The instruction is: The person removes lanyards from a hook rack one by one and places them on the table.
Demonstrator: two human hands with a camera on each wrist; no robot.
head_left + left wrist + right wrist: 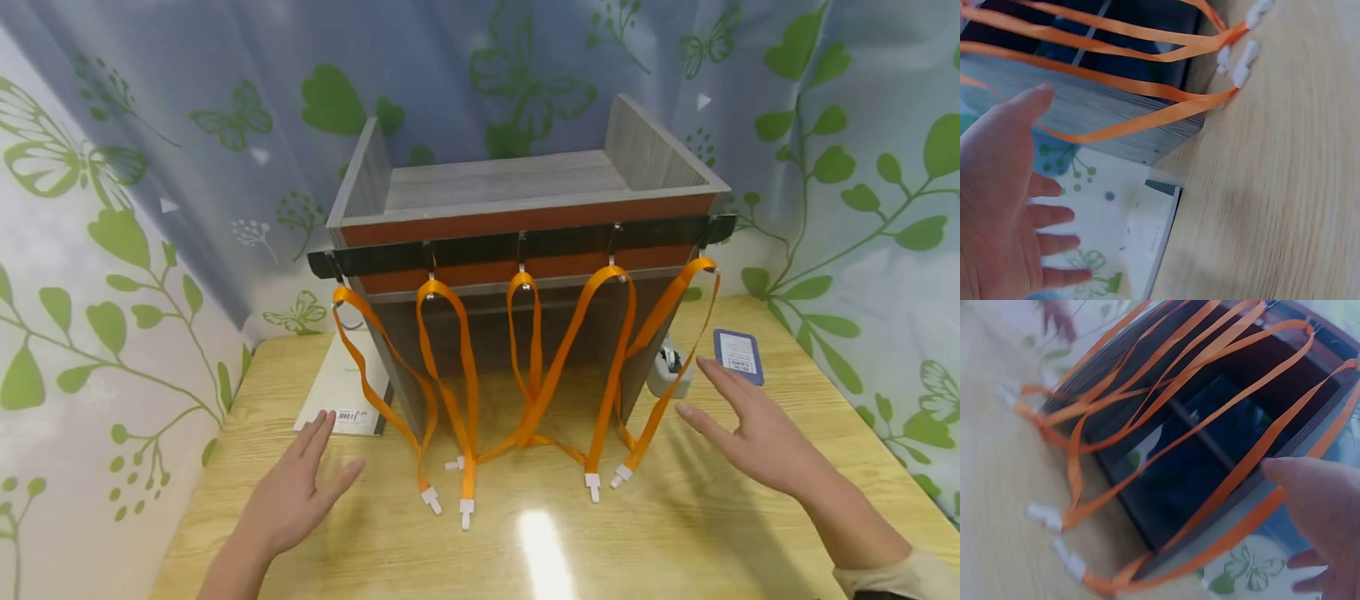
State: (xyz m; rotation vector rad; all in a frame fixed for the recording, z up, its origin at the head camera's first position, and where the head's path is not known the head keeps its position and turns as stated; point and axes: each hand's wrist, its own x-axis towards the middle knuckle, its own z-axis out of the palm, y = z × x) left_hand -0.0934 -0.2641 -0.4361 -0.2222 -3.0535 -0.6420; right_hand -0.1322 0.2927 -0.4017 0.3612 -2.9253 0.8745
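Several orange lanyards (467, 367) hang by metal rings from hooks on a black rail (480, 250). Their white plastic clips (467, 510) dangle low in front of a grey wood-grain shelf unit (660, 146). Some straps cross one another near the middle. My left hand (288, 492) hovers at the left with fingers straight and thumb spread, holding nothing. In the left wrist view, its palm faces the unit's side. To the right, my right hand (757, 433) is likewise extended and holds nothing, its thumb near the rightmost lanyard's strap.
A white booklet-like item with a barcode label (341, 383) lies left of the unit. On the right are a small grey-white container (678, 385) and a blue-edged card (738, 354). Leaf-and-butterfly patterned curtains (817, 208) enclose the wooden table (405, 558) behind and at both sides.
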